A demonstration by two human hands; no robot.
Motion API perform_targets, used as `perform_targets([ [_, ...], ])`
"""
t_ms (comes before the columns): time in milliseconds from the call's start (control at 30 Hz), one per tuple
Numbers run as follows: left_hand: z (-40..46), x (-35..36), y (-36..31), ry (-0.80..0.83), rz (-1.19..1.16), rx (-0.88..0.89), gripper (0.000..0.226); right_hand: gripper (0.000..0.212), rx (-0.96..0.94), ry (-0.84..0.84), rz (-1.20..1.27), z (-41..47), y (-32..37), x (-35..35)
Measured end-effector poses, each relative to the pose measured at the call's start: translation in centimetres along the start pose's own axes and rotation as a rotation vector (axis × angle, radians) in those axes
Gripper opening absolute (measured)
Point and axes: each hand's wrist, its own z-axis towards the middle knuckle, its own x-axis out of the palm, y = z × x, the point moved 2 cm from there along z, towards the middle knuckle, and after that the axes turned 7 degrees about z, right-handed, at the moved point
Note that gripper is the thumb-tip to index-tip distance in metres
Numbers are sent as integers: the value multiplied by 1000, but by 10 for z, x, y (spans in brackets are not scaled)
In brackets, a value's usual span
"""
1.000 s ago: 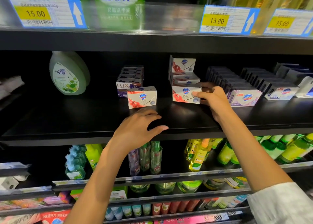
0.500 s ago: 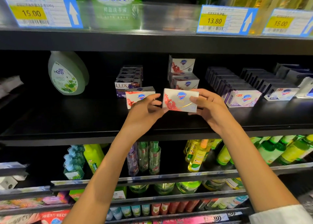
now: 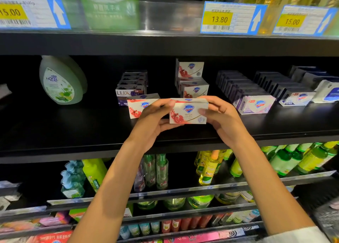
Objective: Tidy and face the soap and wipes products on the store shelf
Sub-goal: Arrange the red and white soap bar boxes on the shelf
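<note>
Shelf (image 3: pixel 73 132) black, store aisle | left hand (image 3: pixel 152 121), right hand (image 3: pixel 222 119) fingers pinching soap box (image 3: pixel 188 112) ends

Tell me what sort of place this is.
Most likely a shop's toiletries aisle: price tags clipped along the shelf edge, rows of boxed soap facing out, and both hands holding a Safeguard soap box.

"Safeguard" on soap box (image 3: pixel 188 112); "13.80" on price tag (image 3: pixel 232 18)
</note>
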Motion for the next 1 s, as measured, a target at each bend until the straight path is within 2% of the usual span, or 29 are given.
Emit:
perform_targets([
  [100,-1,-1,0,-31,-20,-4,27,42,3,4,-18,0,0,0],
  [233,0,-4,1,-33,-56,12,11,40,-2,45,-72,0,0,1],
  [433,-1,-4,0,-54,-51,20,14,41,55,51,-15,-1,3,8],
  [633,-1,-4,3,-9,-5,55,31,33,20,45,7,1,0,4],
  [867,-1,-6,2,8,-92,15,43,42,-33,40,44,-2,2,0],
  [1000,-2,-4,1,21,-82,9,56,36,-32,70,23,-4,1,0],
])
